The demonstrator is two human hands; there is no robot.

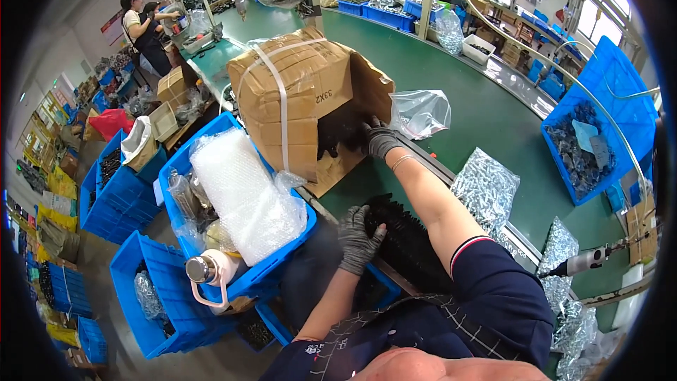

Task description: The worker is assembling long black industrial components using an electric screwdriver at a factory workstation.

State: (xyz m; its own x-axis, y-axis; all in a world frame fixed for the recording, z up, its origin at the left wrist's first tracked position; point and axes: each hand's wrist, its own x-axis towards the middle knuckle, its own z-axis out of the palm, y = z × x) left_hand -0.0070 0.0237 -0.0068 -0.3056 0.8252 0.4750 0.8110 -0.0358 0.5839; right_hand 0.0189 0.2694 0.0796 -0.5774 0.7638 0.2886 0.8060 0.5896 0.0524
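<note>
A large strapped cardboard box [261, 99] lies tipped on the green worktable, its mouth toward me, with dark parts in the shadow inside. My right hand [382, 142], in a grey glove, reaches to the right side of that mouth; its fingers look extended, but their tips blend into the dark. Closer to me, my gloved left hand [358, 241] rests against the left side of a pile of black ridged parts [405, 247]. Its thumb stands apart from the fingers, and I see nothing lifted in it.
At left, a blue crate [185, 222] holds a bubble-wrap bundle [236, 194] and a bottle [211, 268]. A bag of silvery small parts [485, 187] and a clear plastic bag [421, 113] lie right of the box. A blue bin [599, 127] tilts at far right, above a power driver [582, 262].
</note>
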